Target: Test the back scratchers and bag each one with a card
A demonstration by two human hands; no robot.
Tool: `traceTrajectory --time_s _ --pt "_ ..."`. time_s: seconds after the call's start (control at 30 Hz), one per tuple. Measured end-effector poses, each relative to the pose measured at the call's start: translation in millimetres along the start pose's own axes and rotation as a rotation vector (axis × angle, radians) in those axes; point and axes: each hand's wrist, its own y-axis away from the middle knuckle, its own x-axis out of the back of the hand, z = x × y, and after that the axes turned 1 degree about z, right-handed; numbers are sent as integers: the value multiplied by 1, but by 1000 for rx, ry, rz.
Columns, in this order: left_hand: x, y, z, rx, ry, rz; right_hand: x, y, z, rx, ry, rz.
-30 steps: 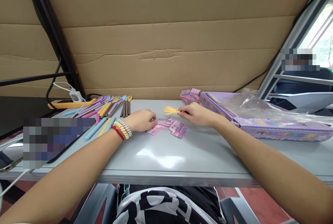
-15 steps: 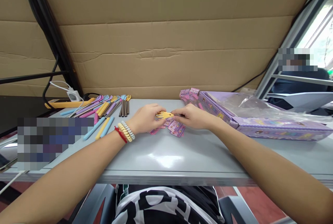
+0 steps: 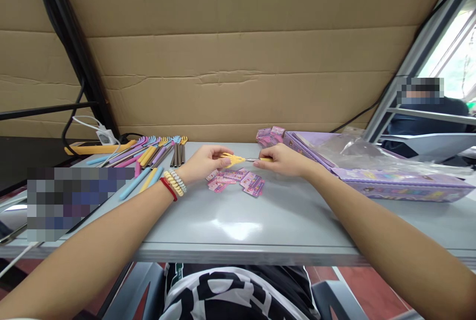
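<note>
A yellow hand-shaped back scratcher (image 3: pixel 238 160) is held level above the table between my two hands. My left hand (image 3: pixel 210 162) is closed around its yellow claw end. My right hand (image 3: pixel 279 160) grips the yellow handle at the other end, and a short length of metal rod shows between them. Below lie several small pink and purple printed cards (image 3: pixel 253 183), partly overlapping. Left of my left hand, several more back scratchers (image 3: pixel 158 154) with coloured heads and handles lie in a row, some partly hidden by my wrist.
An open purple printed box (image 3: pixel 403 184) with clear plastic wrap (image 3: pixel 357 149) stands at right. A stack of pink cards (image 3: pixel 270 135) sits beside it. A cardboard panel (image 3: pixel 238 52) closes the back. A white charger (image 3: pixel 106 134) is at left; a person (image 3: pixel 427 117) sits beyond the frame at right.
My hands have moved apart, the right one rightward and the left slightly leftward. More metal rod and the yellow handle now show, and more of the cards below are uncovered.
</note>
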Motion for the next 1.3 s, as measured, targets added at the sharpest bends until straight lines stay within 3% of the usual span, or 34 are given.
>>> traceTrajectory --time_s 0.1,0.2,0.47,0.9,1.3 --pt "4 -2 -3 31 256 3 2 1 -1 2 -3 25" --pt "9 -2 -5 54 377 -53 4 3 -4 -2 -15 42" --pt "20 4 4 88 244 -262 3 5 -7 89 -55 79" --pt "21 4 -1 54 104 -210 2 6 -6 105 -47 108" --pt "23 3 -6 56 171 -319 4 6 -7 91 -12 97"
